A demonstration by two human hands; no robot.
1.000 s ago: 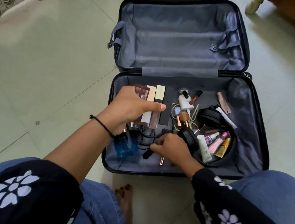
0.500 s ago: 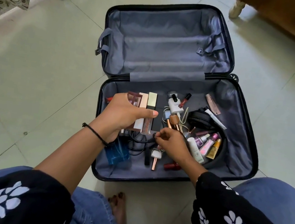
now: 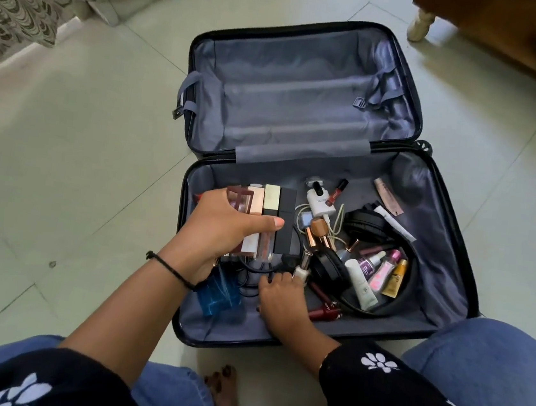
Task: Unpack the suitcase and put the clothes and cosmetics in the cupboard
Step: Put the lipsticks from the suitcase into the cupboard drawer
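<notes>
Plainly, the left hand (image 3: 223, 228) grasps a fan of slim cosmetic cases (image 3: 271, 200) above the open suitcase (image 3: 448, 276); the right hand (image 3: 281, 304) pinches a white-based bottle (image 3: 303, 267) inside it. Print on the tubes (image 3: 382, 272) is too small to read. Bare lining runs along the near rim.

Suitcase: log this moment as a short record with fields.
suitcase: open flat on the tiled floor; no clothes visible
lid half: bare grey lining only
left hand: grips a bundle of slim cosmetic boxes
right hand: pinches a white-capped tube
loose inside: blue perfume bottle, black headphones, white charger, small tubes
</notes>
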